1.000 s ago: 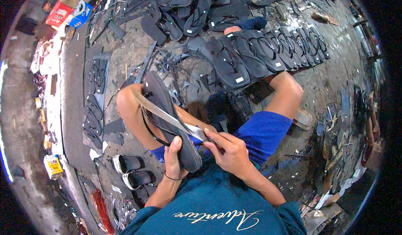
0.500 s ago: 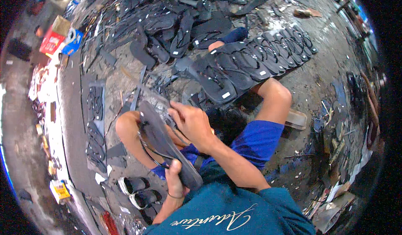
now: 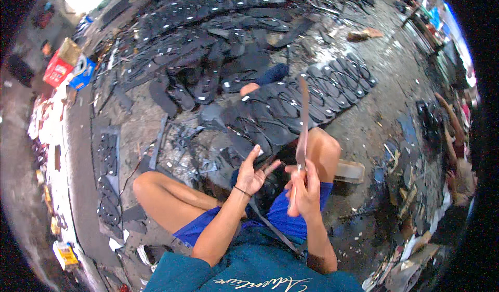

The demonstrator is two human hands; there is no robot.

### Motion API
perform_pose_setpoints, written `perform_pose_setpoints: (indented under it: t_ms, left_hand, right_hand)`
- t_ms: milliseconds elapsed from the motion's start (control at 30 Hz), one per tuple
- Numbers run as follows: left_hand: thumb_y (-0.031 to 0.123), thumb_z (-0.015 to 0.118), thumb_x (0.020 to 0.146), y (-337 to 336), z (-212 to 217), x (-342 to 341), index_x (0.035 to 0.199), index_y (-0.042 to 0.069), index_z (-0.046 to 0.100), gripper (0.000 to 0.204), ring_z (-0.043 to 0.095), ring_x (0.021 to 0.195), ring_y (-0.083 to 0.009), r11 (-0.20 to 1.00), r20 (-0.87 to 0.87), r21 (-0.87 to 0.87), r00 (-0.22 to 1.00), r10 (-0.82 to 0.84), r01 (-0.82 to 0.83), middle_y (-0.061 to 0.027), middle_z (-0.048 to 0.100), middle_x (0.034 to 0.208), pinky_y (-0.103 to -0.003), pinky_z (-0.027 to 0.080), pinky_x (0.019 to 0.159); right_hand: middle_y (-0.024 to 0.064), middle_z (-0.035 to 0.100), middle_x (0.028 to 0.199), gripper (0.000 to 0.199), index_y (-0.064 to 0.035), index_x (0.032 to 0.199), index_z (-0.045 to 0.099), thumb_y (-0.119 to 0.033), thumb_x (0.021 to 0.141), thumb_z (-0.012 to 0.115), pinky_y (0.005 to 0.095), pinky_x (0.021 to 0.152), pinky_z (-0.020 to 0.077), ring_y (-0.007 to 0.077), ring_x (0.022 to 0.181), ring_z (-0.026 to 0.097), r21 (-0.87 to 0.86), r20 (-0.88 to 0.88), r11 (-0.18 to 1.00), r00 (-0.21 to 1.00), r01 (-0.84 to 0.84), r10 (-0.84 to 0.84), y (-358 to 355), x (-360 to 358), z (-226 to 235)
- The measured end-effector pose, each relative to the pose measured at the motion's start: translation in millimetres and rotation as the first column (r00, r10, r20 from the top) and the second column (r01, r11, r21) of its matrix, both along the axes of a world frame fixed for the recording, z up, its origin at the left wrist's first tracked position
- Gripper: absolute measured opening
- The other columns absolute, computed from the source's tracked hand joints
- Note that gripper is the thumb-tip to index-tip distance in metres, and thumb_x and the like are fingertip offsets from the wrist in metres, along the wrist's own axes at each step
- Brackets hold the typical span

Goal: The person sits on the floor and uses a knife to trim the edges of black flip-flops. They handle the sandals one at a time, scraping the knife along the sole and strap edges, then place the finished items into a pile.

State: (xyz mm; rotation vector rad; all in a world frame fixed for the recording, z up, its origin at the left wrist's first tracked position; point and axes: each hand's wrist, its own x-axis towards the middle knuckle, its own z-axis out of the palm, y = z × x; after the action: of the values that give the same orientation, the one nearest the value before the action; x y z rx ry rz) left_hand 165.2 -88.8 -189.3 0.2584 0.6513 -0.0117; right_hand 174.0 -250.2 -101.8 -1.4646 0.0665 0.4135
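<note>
My right hand grips the wooden-coloured handle of a long knife, its worn blade pointing up and away from me. To its left, my left hand is empty, palm partly turned up with thumb and fingers apart. A dark band circles the left wrist. Beyond both hands, a slanting row of black flip-flops lies closely packed, with small white labels on some. The near-left end of that row is close to my left fingertips. A narrow grey strip crosses my lap.
A heap of black flip-flops and sole pieces spreads beyond the row. More flip-flops lie at left, near a red box. Right of my knee is a pale block. Scraps litter the ground; another person's arm shows at far right.
The black flip-flop that was in my left hand is out of it, and that hand has opened and moved up and right. My right hand has moved right, raising the knife upright.
</note>
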Motion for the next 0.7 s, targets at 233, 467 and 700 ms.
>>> perform_pose_setpoints:
  t_ms: [233, 467, 700]
  left_hand:
    - [0.024, 0.066, 0.088, -7, 6, 19, 0.101, 0.007, 0.062, 0.021, 0.064, 0.090, -0.0210, 0.988, -0.100, 0.152, 0.994, 0.053, -0.037, -0.0060, 0.067, 0.096, -0.041, 0.057, 0.082]
    - [0.026, 0.069, 0.086, 12, -6, 21, 0.104, 0.003, 0.061, 0.030, 0.066, 0.083, -0.0239, 0.941, -0.125, 0.330, 0.985, 0.116, -0.069, -0.0075, 0.067, 0.098, -0.041, 0.056, 0.075]
    - [0.026, 0.066, 0.087, 36, 67, 16, 0.097, 0.007, 0.063, 0.021, 0.065, 0.081, -0.0195, 0.924, -0.089, 0.364, 0.983, 0.163, -0.121, -0.0047, 0.066, 0.090, -0.035, 0.056, 0.070]
  right_hand:
    - [0.0232, 0.066, 0.087, 0.023, -0.0019, 0.097, 0.057, -0.023, 0.088, 0.057, 0.0512, 0.070, 0.0509, 0.0432, 0.078, 0.064, -0.864, 0.330, 0.503, 0.738, -0.015, 0.589, 53, 147, -6]
    - [0.0227, 0.066, 0.088, 0.021, -0.0039, 0.092, 0.058, -0.024, 0.088, 0.057, 0.0517, 0.071, 0.0508, 0.0422, 0.084, 0.064, -0.944, 0.166, 0.324, 0.775, -0.054, 0.610, 46, 129, 24]
    - [0.0159, 0.063, 0.088, 0.039, 0.0003, 0.117, 0.045, -0.014, 0.086, 0.064, 0.0414, 0.071, 0.0516, 0.0298, 0.075, 0.064, -0.658, 0.320, 0.749, 0.928, 0.073, 0.190, -57, 21, 10]
